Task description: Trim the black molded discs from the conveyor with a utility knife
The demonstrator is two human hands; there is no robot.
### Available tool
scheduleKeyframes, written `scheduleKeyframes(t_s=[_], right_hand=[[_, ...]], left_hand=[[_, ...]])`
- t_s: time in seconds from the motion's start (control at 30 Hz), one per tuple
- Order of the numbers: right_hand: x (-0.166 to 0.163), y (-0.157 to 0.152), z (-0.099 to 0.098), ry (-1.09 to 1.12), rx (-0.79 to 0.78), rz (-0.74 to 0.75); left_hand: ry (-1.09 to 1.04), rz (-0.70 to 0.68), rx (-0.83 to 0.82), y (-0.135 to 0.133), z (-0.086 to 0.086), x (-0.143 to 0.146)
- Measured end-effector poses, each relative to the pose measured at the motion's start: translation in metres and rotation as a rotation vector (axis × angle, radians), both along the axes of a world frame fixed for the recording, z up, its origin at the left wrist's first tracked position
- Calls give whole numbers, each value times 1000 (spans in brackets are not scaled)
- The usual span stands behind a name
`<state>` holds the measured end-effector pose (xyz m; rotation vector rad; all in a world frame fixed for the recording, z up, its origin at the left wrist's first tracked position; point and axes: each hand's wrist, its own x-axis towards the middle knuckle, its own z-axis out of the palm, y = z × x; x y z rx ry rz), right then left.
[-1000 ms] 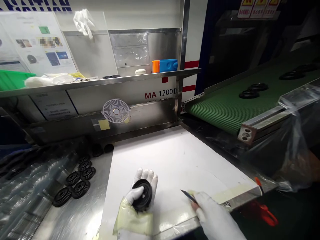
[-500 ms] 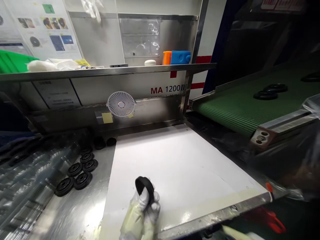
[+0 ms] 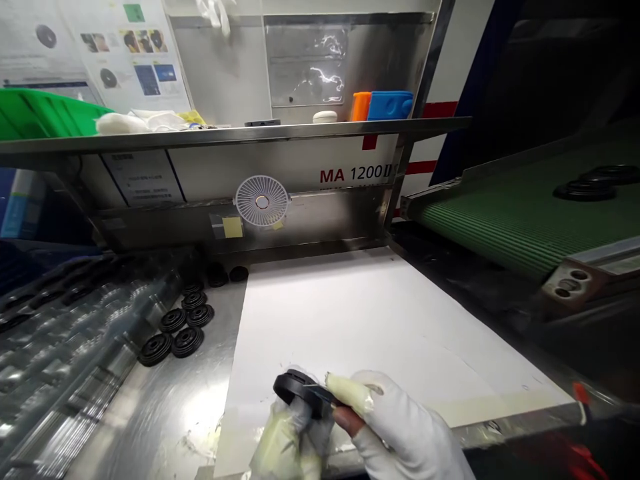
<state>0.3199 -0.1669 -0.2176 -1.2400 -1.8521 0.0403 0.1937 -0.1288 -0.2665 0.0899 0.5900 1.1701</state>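
The right hand (image 3: 393, 417), well apart from the left hand (image 3: 297, 433) a second ago and then almost out of view at the bottom edge, is now up beside it, and the slim pointed tool (image 3: 323, 393) in its grip lies across the rim of the black round part (image 3: 289, 385), though contact is hard to tell. That part, face towards the camera a second ago, is now tilted to show its side wall. The view has swung left, so the fan (image 3: 262, 201) sits farther right and more of the green bin (image 3: 47, 115) shows.
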Motion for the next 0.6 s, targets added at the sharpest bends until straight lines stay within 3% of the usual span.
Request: scheduleKeyframes(t_s=[0.17,0.37,0.6], right_hand=[[-3,-7,3,-22,-56,-56],[-8,-10,7,13,-65,-71],[-6,-12,10,22,-64,-58]], left_hand=[[142,37,-87,-1,-7,2],[279,48,-25,-3,-11,-13],[271,-8,-24,2,-17,-6]])
